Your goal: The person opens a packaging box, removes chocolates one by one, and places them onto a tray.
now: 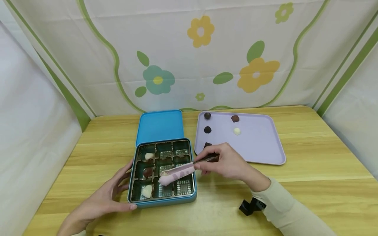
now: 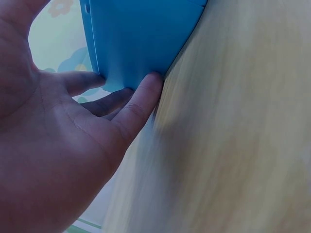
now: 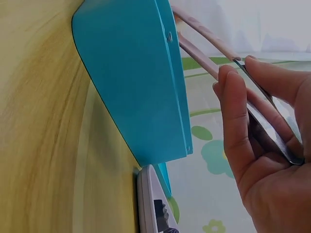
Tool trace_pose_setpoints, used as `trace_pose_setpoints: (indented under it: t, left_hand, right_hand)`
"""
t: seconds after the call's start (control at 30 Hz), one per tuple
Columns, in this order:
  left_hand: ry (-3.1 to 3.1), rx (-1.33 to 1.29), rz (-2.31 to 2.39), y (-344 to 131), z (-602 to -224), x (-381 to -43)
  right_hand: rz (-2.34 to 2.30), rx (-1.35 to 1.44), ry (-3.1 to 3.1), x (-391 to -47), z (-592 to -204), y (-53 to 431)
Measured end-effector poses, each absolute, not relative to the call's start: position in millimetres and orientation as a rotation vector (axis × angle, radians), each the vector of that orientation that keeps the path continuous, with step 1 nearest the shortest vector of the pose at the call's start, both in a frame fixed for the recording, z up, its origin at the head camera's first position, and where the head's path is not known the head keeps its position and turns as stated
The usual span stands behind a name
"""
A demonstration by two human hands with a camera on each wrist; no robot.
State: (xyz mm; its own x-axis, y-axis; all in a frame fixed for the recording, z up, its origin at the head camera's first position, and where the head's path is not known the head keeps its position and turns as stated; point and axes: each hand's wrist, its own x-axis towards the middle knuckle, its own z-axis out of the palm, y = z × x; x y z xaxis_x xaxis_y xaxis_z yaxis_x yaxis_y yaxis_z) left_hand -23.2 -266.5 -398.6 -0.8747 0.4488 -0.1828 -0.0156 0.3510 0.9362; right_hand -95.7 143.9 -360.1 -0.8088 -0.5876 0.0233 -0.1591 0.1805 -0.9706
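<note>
A pair of tongs with pink tips (image 1: pixel 177 173) is pinched between the thumb and fingers of my right hand (image 1: pixel 227 162). Its tips hover over the middle column of a blue tin (image 1: pixel 165 203); a small cream-coloured piece seems to be between them, partly hidden. In the tin's left column sit a white chocolate (image 1: pixel 149 156), a brown chocolate (image 1: pixel 147 172) and a cream chocolate (image 1: pixel 146 191). My left hand (image 1: pixel 103 196) steadies the tin, its fairly straight fingers touching the left side and the thumb at the front corner.
Behind the tin lies its blue lid (image 1: pixel 160 126). A lilac tray (image 1: pixel 260 144) at the back right carries several chocolates, including a dark one (image 1: pixel 207 130) and a white one (image 1: pixel 237 131); my right hand partly covers another. A floral curtain (image 1: pixel 183 65) hangs behind the table.
</note>
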Motion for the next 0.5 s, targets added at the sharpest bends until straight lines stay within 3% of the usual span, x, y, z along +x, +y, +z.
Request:
trace_pose_setpoints:
  t: [0.5]
  left_hand:
    - [2.208, 0.436, 1.556, -268, -402, -25]
  right_hand:
    - [-1.771, -0.529, 2.188, -105, -358, 171]
